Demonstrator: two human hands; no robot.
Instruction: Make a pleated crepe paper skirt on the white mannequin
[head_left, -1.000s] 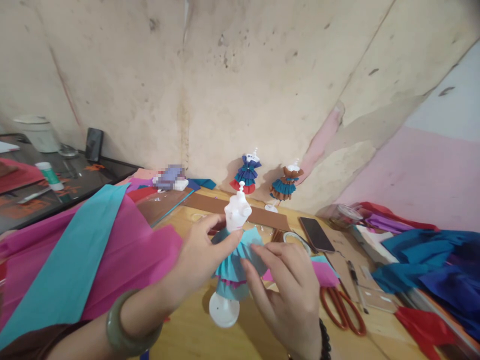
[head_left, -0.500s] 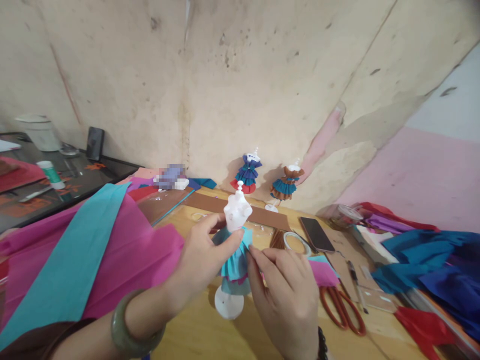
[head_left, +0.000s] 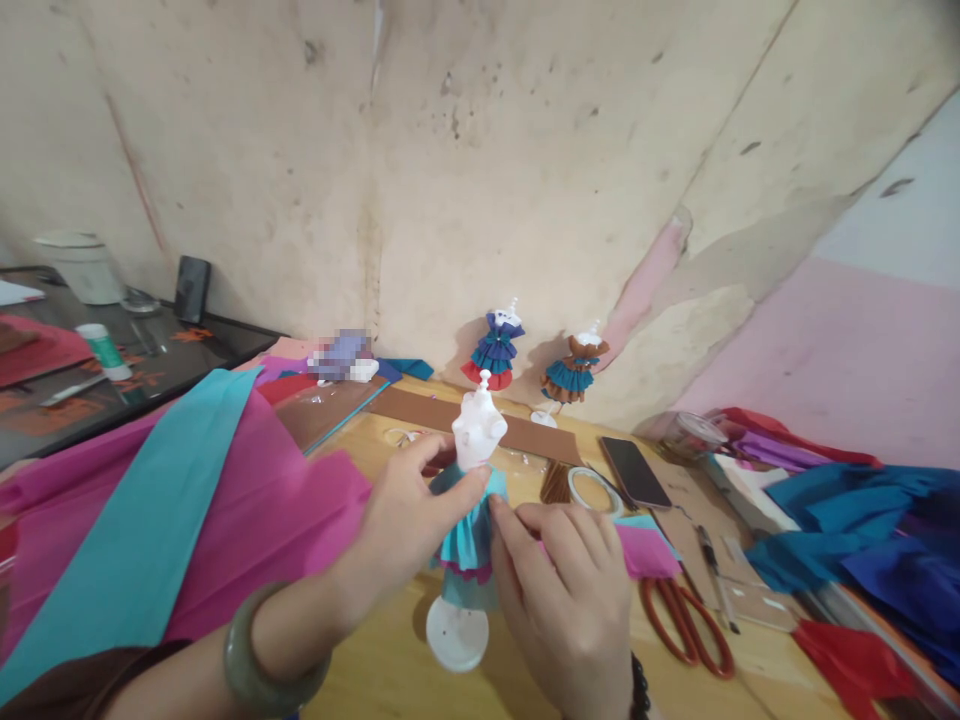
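A small white mannequin (head_left: pixel 478 430) on a round white base (head_left: pixel 457 634) stands in the middle, wearing a turquoise ruffled skirt (head_left: pixel 466 535) with a magenta layer beneath. My left hand (head_left: pixel 412 515) wraps round its waist from the left, thumb pressing the skirt's top edge. At the right side of the waist, my right hand (head_left: pixel 566 590) pinches the turquoise paper between thumb and forefinger, the other fingers curled.
Two dressed mannequins (head_left: pixel 495 345) (head_left: pixel 574 370) stand by the wall. Magenta paper (head_left: pixel 277 470) and a turquoise strip (head_left: pixel 142 530) lie left. Rightward are orange scissors (head_left: pixel 686 620), a phone (head_left: pixel 634 472), a tape roll (head_left: pixel 595 490), a pen (head_left: pixel 718 578) and blue paper (head_left: pixel 840 510).
The mannequin's top has shifted slightly down and right, and its base has moved a little lower. My right hand has moved slightly left along the waist. Both hands keep their hold.
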